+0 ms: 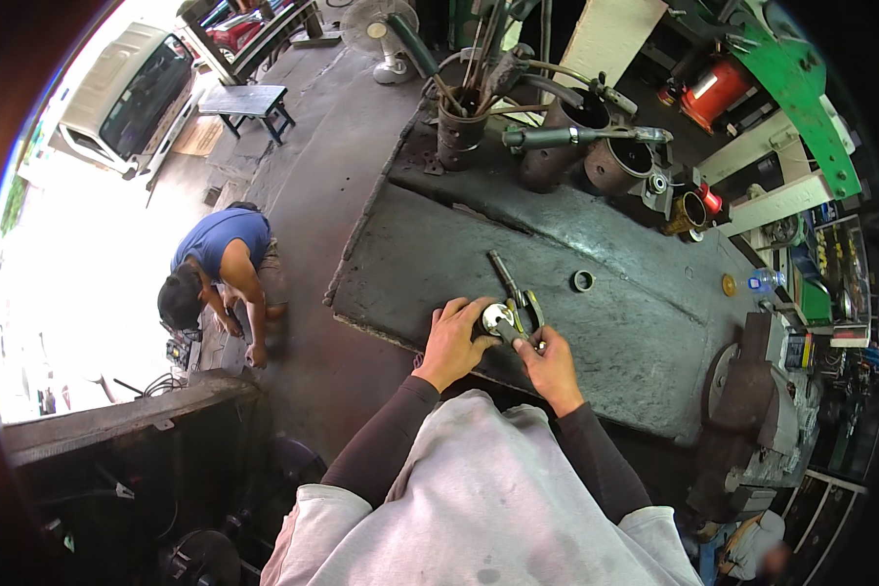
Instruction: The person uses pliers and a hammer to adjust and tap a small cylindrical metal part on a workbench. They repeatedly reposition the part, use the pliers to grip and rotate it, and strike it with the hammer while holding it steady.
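Note:
My left hand (454, 337) is closed around a round, shiny metal part (496, 317) near the front edge of the dark workbench (439, 254). The fingers of my right hand (552, 366) are closed on a short, dark, flat-looking piece (508, 332) whose far end touches the metal part. Its exact kind is too small to tell. Just beyond my hands lies a metal rod-like tool (503, 272), with a yellowish curved tool (533, 308) beside it. A small metal ring (582, 280) rests on the bench to the right of these.
Metal cans (459, 137) of tools stand at the bench's far side, with a green-handled wrench-like tool (557, 138) across them. A bench vise (752, 381) is at the right. On the left, a person in blue (227, 244) bends low near the floor.

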Demonstrator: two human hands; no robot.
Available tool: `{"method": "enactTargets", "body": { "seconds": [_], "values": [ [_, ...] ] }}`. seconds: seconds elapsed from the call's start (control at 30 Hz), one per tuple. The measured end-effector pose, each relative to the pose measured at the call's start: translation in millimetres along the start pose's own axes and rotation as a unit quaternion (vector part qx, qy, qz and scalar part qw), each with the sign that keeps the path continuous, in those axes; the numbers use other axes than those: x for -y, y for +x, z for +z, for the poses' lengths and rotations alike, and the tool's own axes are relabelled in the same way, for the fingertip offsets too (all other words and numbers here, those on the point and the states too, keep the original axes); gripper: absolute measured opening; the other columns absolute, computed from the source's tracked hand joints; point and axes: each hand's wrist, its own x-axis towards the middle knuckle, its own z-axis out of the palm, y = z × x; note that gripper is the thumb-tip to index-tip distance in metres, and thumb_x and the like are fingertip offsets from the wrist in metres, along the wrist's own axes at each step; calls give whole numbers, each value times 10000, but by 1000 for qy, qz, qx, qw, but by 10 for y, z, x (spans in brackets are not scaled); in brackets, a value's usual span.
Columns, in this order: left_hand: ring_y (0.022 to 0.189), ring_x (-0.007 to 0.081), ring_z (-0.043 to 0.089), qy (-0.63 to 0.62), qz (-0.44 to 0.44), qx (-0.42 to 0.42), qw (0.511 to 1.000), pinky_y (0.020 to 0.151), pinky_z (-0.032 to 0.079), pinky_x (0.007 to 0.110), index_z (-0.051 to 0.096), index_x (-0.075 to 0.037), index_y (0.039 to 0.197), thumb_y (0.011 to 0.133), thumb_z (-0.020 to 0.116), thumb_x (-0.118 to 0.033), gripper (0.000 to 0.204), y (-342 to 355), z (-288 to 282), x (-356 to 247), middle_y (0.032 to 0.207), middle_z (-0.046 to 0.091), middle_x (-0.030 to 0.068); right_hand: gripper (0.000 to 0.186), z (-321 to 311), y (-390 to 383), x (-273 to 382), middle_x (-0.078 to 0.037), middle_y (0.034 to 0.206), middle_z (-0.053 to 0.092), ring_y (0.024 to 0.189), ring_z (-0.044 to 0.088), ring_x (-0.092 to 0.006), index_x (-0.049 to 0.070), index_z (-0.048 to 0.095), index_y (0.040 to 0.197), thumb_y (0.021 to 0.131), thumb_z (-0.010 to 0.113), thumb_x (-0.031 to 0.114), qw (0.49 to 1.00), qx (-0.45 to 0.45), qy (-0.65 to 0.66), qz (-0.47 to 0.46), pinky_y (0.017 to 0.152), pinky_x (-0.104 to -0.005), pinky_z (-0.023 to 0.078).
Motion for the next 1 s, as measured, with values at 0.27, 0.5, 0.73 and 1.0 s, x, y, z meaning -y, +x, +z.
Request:
{"method": "enactTargets", "body": {
  "seconds": [0.27, 0.5, 0.73, 1.0],
  "values": [
    [1333, 350, 580, -7, 28, -5, 1000, 1100, 433, 472, 510, -95, 1538, 858, 851, -148, 763, -25, 49, 18, 1418, 681, 112, 347, -32, -84, 64, -178, 758, 667, 691, 650, -333, -1, 623, 938, 974, 787, 303, 1000, -2, 0, 23, 678, -480, 485],
    [1315, 370, 610, -33, 68, -90, 993, 1126, 500, 471, 679, -100, 1364, 860, 842, -79, 530, -166, 64, -78, 1454, 676, 123, 324, -69, -122, 183, -147, 734, 668, 678, 652, -293, 31, 644, 972, 980, 792, 319, 999, -9, -36, 11, 662, -451, 497],
    [1308, 357, 606, -28, 57, -77, 995, 1135, 486, 469, 765, -91, 1187, 837, 874, -128, 368, -110, -42, -87, 1406, 718, 109, 282, 0, -250, 225, -119, 803, 701, 675, 667, -229, 71, 632, 1179, 1007, 770, 248, 990, -91, -37, -99, 626, -409, 496],
    [1300, 354, 611, -19, 59, -84, 995, 1128, 494, 467, 783, -109, 1168, 810, 891, -132, 374, -95, -40, -87, 1394, 727, 96, 510, -140, -363, 123, -122, 1078, 688, 913, 735, -359, 253, 620, 1511, 1016, 711, 169, 950, 1, -196, -242, 730, -491, 573]
  ]
}}
